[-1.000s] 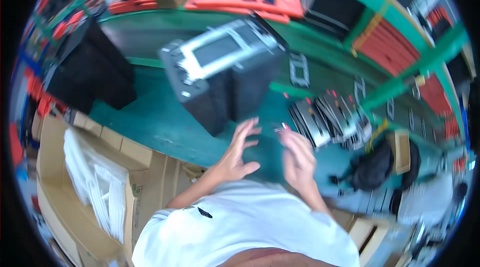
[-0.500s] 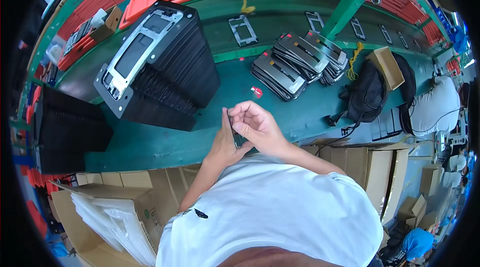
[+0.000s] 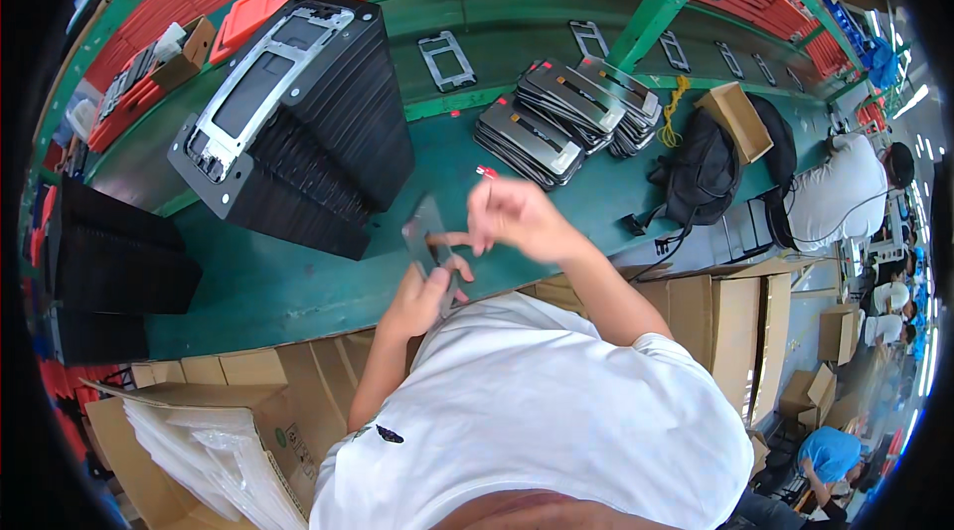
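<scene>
Now one panel (image 3: pixel 421 232) is gripped, tilted, by the left hand (image 3: pixel 417 302), near the bench (image 3: pixel 258 302) edge; the right hand (image 3: pixel 517 217) curls beside it, contents unclear. Three stacks (image 3: pixel 532 141) show red labels (image 3: pixel 504 102), writing illegible.

Plate I'm gripping (image 3: pixel 422 225) looks smooth, slight sheen; matt black plastic-looking stack (image 3: pixel 348 98) at my 11 o'clock, satiny metallic-looking panels (image 3: pixel 532 138) at 1, cardboard box (image 3: pixel 273 406) at 8.

Left hand (image 3: pixel 422 300): gripping, thumb opposed to spread fingers.
Right hand (image 3: pixel 519 217): apart from the left, fingers bent, blurred.
Left forearm (image 3: pixel 376 386): steep.
Right forearm (image 3: pixel 614 287): slanted inward, elbow bent.
</scene>
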Available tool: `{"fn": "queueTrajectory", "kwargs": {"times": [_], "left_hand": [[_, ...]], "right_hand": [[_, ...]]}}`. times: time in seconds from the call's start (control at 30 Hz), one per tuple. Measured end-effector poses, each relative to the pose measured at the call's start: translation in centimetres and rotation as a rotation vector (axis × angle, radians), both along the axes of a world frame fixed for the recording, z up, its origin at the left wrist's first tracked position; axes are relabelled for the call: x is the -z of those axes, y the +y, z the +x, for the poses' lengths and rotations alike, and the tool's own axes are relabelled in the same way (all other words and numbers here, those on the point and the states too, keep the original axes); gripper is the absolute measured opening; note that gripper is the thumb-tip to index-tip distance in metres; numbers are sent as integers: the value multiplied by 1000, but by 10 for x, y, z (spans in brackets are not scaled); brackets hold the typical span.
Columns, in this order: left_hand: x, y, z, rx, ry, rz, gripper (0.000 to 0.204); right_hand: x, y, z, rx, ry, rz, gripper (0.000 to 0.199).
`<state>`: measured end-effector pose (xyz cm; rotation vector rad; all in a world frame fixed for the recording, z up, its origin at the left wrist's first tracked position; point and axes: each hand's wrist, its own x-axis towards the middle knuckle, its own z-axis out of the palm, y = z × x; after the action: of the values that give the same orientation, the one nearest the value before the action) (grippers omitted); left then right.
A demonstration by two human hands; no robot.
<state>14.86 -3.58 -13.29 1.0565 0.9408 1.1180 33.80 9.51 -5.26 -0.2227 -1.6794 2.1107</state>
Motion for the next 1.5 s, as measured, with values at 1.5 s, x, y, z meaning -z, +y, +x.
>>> {"fn": "queueTrajectory", "kwargs": {"times": [1.5], "left_hand": [[-288, 64, -79, -854, 1383, 357, 78]], "right_hand": [[-126, 111, -132, 265, 307, 486, 61]]}}
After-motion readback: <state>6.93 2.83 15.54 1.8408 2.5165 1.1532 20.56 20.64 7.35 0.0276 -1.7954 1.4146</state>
